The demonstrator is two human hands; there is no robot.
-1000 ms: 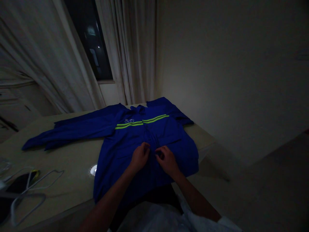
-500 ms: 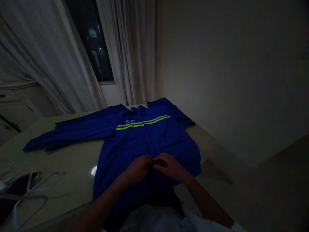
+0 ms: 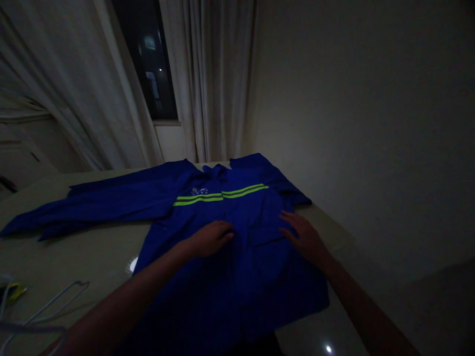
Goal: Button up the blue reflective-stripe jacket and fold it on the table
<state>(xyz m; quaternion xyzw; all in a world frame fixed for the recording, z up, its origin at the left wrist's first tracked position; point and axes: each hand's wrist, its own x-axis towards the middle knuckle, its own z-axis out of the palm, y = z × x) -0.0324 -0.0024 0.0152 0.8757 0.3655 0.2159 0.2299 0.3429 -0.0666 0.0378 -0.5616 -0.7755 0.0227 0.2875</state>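
A blue work jacket (image 3: 196, 222) with yellow-green chest stripes and a small white emblem lies front side up, its collar at the far end. Its sleeves spread out to both sides, and the hem hangs towards me. My left hand (image 3: 213, 238) rests at the middle of the jacket front by the front seam, fingers loosely bent and apart from the thumb. Over the flap pocket on the right side is my right hand (image 3: 302, 237), its fingers spread. Neither hand shows a grip on the cloth.
The jacket lies on a pale table (image 3: 100, 257). White wire hangers (image 3: 55, 301) and a yellow-and-black item (image 3: 15, 292) sit at the near left. A bright round object (image 3: 132, 265) lies beside the jacket. Curtains (image 3: 218, 89), a dark window (image 3: 152, 64) and a wall stand behind.
My hands were together at the lower jacket front; they have parted. The right moved right and away from me to the pocket, the left slightly forward. The view has come closer to the jacket.
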